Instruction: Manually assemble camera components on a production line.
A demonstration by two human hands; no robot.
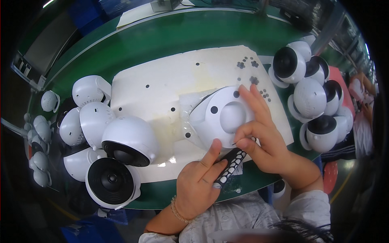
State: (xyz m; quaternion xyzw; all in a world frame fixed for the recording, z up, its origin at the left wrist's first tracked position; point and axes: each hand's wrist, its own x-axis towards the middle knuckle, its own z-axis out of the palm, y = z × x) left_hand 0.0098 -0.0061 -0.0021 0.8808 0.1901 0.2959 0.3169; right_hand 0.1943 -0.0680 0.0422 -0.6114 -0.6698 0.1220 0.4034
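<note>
A white camera housing (202,121) lies tilted in front of me, its base turned up, with a round recess in the middle. Two round black pads (214,109) stick to the base. My left hand (198,186) grips a black strip of round pads (231,167) with several white dots where pads are gone; its index finger reaches to the near edge of the base. My right hand (263,139) pinches thumb and index finger together over that edge. A small dark edge shows at these fingertips, too small to name. Its other fingers stretch along the base's right side.
Finished-looking white cameras (129,139) with black fronts crowd the left of the table. More white cameras (310,97) are piled at the right. A pale sheet (154,97) with scattered black dots covers the green table (174,38). A person's arm (366,83) shows far right.
</note>
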